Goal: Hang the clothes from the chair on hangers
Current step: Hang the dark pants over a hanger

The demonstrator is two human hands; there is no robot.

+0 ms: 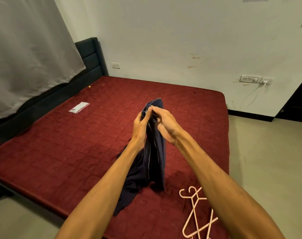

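Note:
A dark navy garment (155,159) with thin white piping hangs from both of my hands above the red mattress (69,149). Its lower end trails on the mattress. My left hand (140,126) grips the left side of its ribbed top edge. My right hand (164,124) pinches the same top edge from the right, fingertips close to those of the left. Pale pink plastic hangers (193,213) lie on the mattress at the near right, partly behind my right forearm. No chair is in view.
A small clear plastic packet (79,107) lies on the far left of the mattress. A dark headboard (90,56) and grey curtain (26,49) stand at the left. Wall sockets with a white cable (265,81) are at the right, beside a dark doorway.

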